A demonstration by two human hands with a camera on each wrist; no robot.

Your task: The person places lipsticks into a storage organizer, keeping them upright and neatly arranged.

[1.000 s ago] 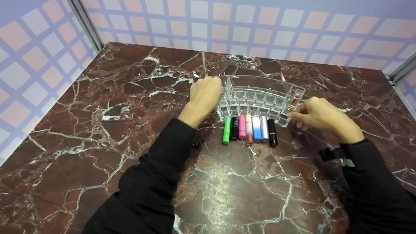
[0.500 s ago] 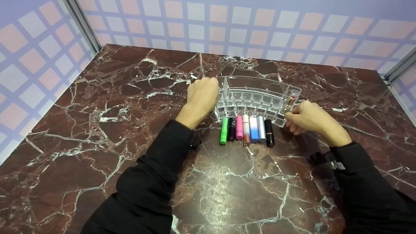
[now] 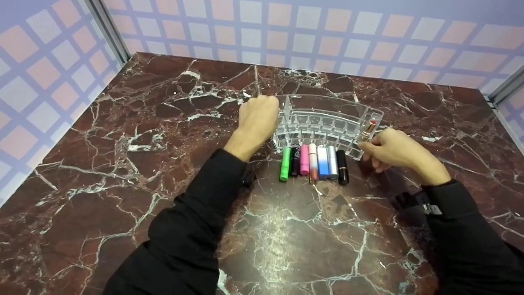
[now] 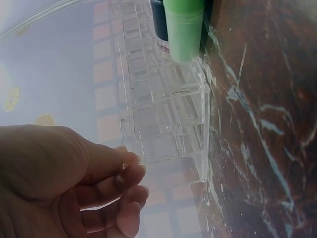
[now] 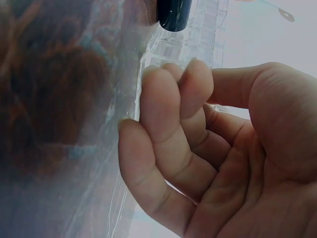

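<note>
A clear plastic lipstick organizer (image 3: pixel 327 122), curved and split into small compartments, stands on the table. At its left end my left hand (image 3: pixel 257 121) pinches the clear edge between thumb and fingers, plainest in the left wrist view. My right hand (image 3: pixel 403 150) grips the right end near the front corner; curled fingers hide part of that contact in the right wrist view. A red-tipped gold lipstick (image 3: pixel 370 126) sits in the right-end compartment. Along the organizer's front lie several tubes, from a green tube (image 3: pixel 285 164) through a pink tube (image 3: pixel 304 159) to a black tube (image 3: pixel 342 167).
The dark red marbled table (image 3: pixel 184 205) carries everything. A blue-and-white tube (image 3: pixel 323 163) and a silver tube (image 3: pixel 333 162) lie in the same row. Tiled-pattern panels (image 3: pixel 311 37) border the table at the back and both sides.
My right hand has shifted slightly left and toward me at the organizer's right end. The left hand keeps its hold. The tubes lie as before; the view swayed slightly.
</note>
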